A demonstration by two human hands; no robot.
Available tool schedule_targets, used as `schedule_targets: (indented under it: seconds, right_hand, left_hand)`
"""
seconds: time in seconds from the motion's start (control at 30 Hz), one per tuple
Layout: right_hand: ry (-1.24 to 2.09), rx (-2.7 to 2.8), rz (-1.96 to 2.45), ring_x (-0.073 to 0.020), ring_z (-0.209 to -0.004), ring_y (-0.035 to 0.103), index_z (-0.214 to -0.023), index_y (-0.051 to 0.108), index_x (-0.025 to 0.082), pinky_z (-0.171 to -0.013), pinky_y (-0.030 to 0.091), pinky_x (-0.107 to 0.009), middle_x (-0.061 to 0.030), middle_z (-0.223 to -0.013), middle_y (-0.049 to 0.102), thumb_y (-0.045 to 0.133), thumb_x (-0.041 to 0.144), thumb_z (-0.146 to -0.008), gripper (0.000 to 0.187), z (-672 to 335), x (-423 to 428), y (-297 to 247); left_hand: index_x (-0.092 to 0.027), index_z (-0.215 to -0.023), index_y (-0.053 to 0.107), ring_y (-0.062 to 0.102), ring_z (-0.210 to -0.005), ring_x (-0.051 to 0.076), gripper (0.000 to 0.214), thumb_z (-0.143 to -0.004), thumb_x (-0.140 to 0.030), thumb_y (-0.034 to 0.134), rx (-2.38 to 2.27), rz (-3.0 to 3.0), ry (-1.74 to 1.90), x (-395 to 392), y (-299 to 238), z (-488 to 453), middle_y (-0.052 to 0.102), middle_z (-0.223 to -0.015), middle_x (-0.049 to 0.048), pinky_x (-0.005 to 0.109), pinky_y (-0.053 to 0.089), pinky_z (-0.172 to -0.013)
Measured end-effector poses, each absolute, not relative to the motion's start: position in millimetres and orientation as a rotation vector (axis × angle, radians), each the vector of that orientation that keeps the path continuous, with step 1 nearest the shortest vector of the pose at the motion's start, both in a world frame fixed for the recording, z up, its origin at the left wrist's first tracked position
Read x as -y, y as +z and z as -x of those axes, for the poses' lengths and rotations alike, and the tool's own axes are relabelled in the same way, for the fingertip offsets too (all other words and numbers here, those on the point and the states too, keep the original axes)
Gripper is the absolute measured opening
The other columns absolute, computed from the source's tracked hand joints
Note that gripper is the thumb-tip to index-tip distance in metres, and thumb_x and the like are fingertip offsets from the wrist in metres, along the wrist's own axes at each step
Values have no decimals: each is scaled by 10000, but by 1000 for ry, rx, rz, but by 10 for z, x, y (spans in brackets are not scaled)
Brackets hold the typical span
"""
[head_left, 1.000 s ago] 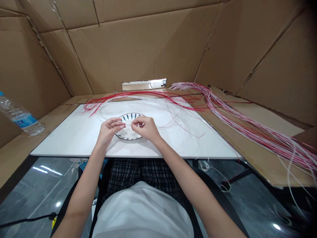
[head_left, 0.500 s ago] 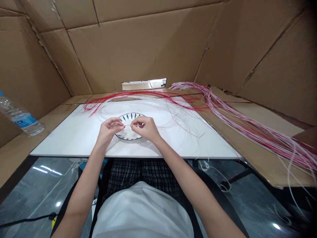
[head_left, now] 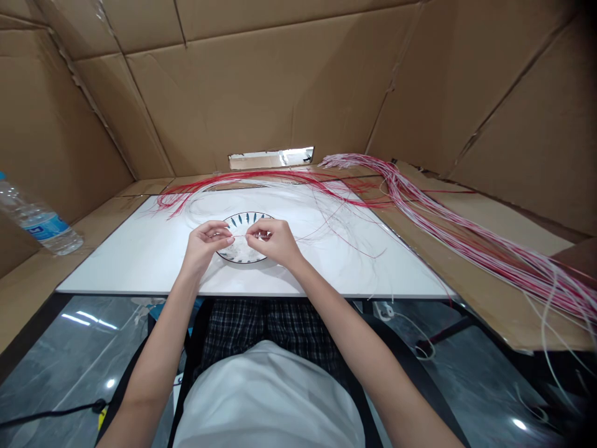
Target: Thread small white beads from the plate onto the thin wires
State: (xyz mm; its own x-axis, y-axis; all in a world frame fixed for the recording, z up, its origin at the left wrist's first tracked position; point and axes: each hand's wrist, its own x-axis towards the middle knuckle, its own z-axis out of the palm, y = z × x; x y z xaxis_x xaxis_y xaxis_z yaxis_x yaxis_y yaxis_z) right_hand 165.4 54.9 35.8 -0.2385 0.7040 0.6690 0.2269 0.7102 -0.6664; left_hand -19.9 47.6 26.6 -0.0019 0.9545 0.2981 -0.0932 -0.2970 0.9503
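Note:
My left hand (head_left: 205, 244) and my right hand (head_left: 274, 241) meet over a small patterned plate (head_left: 242, 220) on the white table (head_left: 140, 255). Both hands are closed in a pinch on a thin red thread (head_left: 240, 236) stretched between their fingertips. The plate holds a small heap of white bits. The thread trails off to the right across the table toward a loose tangle of red and white strands (head_left: 298, 186).
A long bundle of red and white strands (head_left: 466, 242) runs along the cardboard at the right. A water bottle (head_left: 37, 219) lies on the cardboard at the left. Cardboard walls (head_left: 280, 81) close in the table on three sides.

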Motion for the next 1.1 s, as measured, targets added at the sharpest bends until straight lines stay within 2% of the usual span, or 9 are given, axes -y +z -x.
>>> schedule_targets:
  seconds: [0.37, 0.8, 1.0, 1.1]
  right_hand:
    - [521, 1822, 738, -109, -598, 549, -646, 680, 152, -585, 410, -219, -5, -650, 640, 583, 131, -686, 107, -1655, -551, 356]
    - [518, 1840, 724, -109, -598, 550, -634, 669, 147, -581, 405, -215, -6, -642, 637, 582, 118, -685, 105, -1654, -558, 342]
    - [534, 1848, 725, -107, -600, 546, -641, 675, 153, -581, 406, -211, 1, -638, 631, 576, 115, -684, 114, -1655, -556, 344]
    - [530, 1841, 716, -105, -594, 537, -651, 680, 155, -568, 399, -210, 3, -638, 627, 576, 118, -684, 115, -1655, -556, 348]
  left_hand:
    - [-161, -880, 665, 642, -695, 151, 390, -531, -206, 833, -998, -1462, 1455, -457, 266, 188, 682, -746, 30, 231, 495, -611]
    - [-155, -877, 663, 626, -685, 132, 374, -539, -170, 822, -972, -1518, 1470, -424, 298, 162, 665, -713, 16, 216, 496, -609]
    - [-158, -922, 633, 663, -764, 176, 407, -557, -179, 811, -922, -1550, 1445, -435, 278, 169, 695, -767, 42, 259, 523, -664]
    - [-164, -987, 613, 669, -851, 201, 397, -619, -186, 759, -894, -1658, 1422, -443, 262, 179, 703, -859, 64, 294, 528, -746]
